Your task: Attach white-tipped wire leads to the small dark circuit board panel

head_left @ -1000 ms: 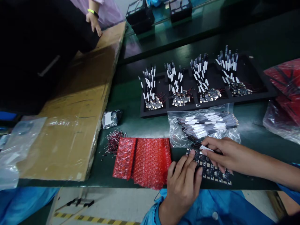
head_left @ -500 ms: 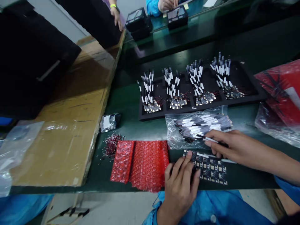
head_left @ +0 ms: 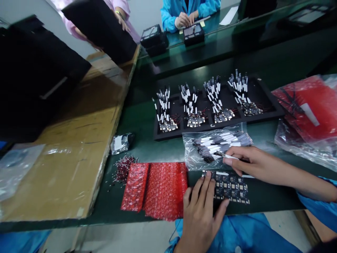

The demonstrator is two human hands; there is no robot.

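Observation:
My left hand (head_left: 201, 207) lies with fingers stretched over the left end of a dark circuit board panel (head_left: 233, 188) near the table's front edge. Between the thumb and fingers of my right hand (head_left: 246, 160) is a thin black-and-white strip (head_left: 219, 154), its tip pointing left. That hand hovers over the front of a clear plastic bag (head_left: 188, 151) covered with many similar strips (head_left: 223, 142). A white strip (head_left: 222, 173) lies along the panel's upper edge. My right palm and part of the panel's left end are hidden.
Behind the bag stands a black divided tray (head_left: 181, 133) of small boards with strips. Red bubble wrap (head_left: 163, 189), tiny wired parts (head_left: 123, 170) and a silvery packet (head_left: 121, 143) are at left. Red plastic bags (head_left: 308, 109) lie at right. Co-workers' hands (head_left: 185, 19) appear across the table.
The view has shifted slightly, showing more of the people opposite. My right hand still holds the strip near the bag, and my left hand stays on the panel.

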